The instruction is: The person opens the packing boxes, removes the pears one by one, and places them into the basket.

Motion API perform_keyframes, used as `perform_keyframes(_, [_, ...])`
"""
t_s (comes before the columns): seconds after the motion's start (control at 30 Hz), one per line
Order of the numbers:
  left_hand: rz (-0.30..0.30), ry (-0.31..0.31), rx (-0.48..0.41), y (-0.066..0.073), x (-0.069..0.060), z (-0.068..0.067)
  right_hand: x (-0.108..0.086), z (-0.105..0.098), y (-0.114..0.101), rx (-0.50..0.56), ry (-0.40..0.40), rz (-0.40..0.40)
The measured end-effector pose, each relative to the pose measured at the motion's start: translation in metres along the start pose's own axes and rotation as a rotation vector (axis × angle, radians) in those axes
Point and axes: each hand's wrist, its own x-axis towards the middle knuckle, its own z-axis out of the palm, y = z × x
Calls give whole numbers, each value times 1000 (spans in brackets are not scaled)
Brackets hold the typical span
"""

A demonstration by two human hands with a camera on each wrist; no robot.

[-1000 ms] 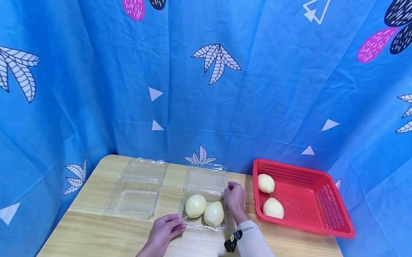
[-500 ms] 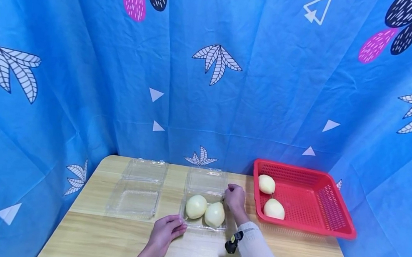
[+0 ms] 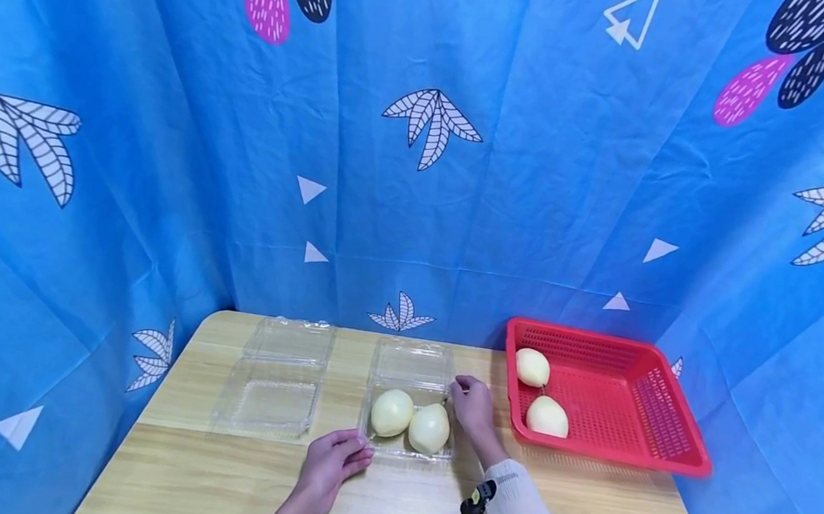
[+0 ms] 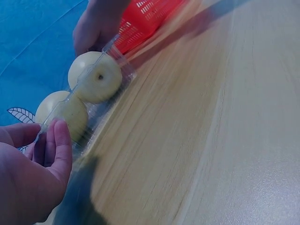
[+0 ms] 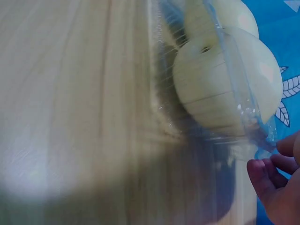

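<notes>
A clear plastic clamshell box (image 3: 406, 455) lies opened out on the table, its lid (image 3: 412, 363) folded back. Two pale, peeled-looking pears sit side by side in its base: the left pear (image 3: 391, 413) and the right pear (image 3: 429, 429). My left hand (image 3: 332, 462) pinches the near left rim between thumb and fingers, as the left wrist view (image 4: 40, 164) also shows. At the right rim is my right hand (image 3: 473, 407), thumb and curled fingers (image 5: 261, 176) pinching the edge by the corner. The fingertips' contact is partly hidden in the head view.
A second opened clamshell (image 3: 272, 401) lies to the left. On the right stands a red perforated basket (image 3: 609, 458) with two more pears, an upper pear (image 3: 532, 368) and a lower pear (image 3: 548, 416). A blue patterned curtain (image 3: 414, 232) rises behind the wooden table (image 3: 208, 478).
My right hand has shifted slightly toward me and to the right along the box's right rim. The lid lies a little lower than a second ago. My left hand and the pears stay put.
</notes>
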Motion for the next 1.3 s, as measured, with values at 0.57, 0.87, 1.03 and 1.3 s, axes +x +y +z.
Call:
perform_keyframes(0.57, [24,28,25,0,-1,3,-34,-13,5,-141,57,-187])
perform_keyframes(0.87, [63,75,99,0,-1,6,-41,-10,9,-165,87,-249])
perform_keyframes(1.03, [104,89,193,0,0,7,-43,-8,10,-167,109,-277])
perform_keyframes(1.3, [196,149,541,3,1,12,-46,-8,8,-153,124,-307])
